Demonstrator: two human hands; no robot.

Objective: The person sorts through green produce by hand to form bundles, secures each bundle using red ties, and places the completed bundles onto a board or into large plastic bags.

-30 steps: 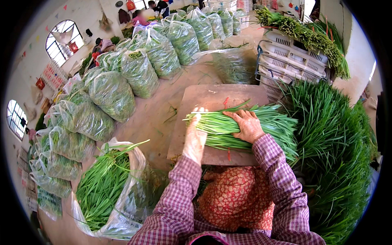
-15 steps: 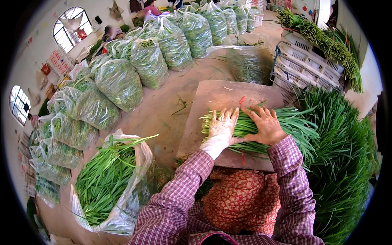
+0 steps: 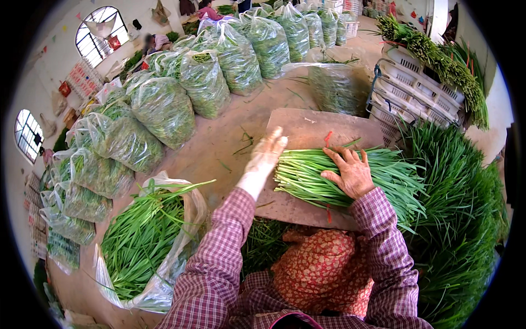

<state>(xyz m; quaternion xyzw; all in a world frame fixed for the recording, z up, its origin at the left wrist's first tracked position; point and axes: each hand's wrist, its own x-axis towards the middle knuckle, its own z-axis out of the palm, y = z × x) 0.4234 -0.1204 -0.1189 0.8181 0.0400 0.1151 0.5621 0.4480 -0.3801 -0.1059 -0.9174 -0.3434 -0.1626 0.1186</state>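
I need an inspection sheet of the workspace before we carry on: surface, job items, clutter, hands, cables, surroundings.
Surface: brown board, partly covered.
Job's things: bundle of green stalks across the board, pale ends left, leafy ends past its right edge; red strip showing on both sides.
Clutter: scattered green bits on the floor.
Left hand: at the pale ends, fingers extended, blurred; contact unclear.
Right hand: on top of the bundle, fingers spread.
Cables: nothing seen.
Surroundings: open bag of leaves at left, filled clear bags behind, white crates and heaped greens at right.
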